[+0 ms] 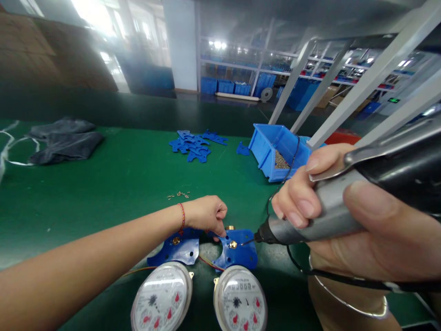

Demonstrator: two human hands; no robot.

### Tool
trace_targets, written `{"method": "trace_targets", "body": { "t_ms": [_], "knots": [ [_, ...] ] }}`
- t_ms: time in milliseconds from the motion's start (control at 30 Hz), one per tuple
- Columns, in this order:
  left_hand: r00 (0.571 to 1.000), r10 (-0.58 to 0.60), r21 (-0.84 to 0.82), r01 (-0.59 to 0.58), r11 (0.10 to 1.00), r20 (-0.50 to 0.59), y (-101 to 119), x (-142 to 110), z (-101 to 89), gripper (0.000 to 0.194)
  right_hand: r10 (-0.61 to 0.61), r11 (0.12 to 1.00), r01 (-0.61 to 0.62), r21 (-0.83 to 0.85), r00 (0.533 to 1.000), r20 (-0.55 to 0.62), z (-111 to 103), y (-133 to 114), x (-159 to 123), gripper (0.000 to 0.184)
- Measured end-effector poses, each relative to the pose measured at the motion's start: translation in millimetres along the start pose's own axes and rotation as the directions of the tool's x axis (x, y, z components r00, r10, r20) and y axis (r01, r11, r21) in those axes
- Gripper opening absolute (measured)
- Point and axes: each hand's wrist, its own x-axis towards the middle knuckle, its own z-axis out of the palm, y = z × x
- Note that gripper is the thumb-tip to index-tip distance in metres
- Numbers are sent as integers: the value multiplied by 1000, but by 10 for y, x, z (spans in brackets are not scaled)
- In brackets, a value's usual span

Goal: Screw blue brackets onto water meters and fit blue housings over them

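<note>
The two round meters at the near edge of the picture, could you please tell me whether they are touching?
Apart: the head view shows green table between the left meter and the right meter.

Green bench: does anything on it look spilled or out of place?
Small metal pieces lie scattered beyond the left hand, outside the blue bin holding similar ones: perhaps spilled. Nothing looks clearly damaged.

Near right water meter (240,301): digit row in the register window, looks like zeros, too small to confirm. Small print above it: illegible. Near left water meter (161,299): dial markings unreadable, glare and blur. Far right: lit green sign (393,99), too small to make out.
</note>
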Motion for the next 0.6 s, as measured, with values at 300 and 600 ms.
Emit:
{"method": "trace_targets", "body": {
  "t_ms": [300,600],
  "knots": [
    [999,1,-115,3,993,34,-12,36,10,45,6,986,-30,165,990,144,-139,135,-79,22],
    [1000,10,-114,-8,993,15,2,1,12,44,10,987,-27,158,994,108,-83,211,-72,21]
  ]
}}
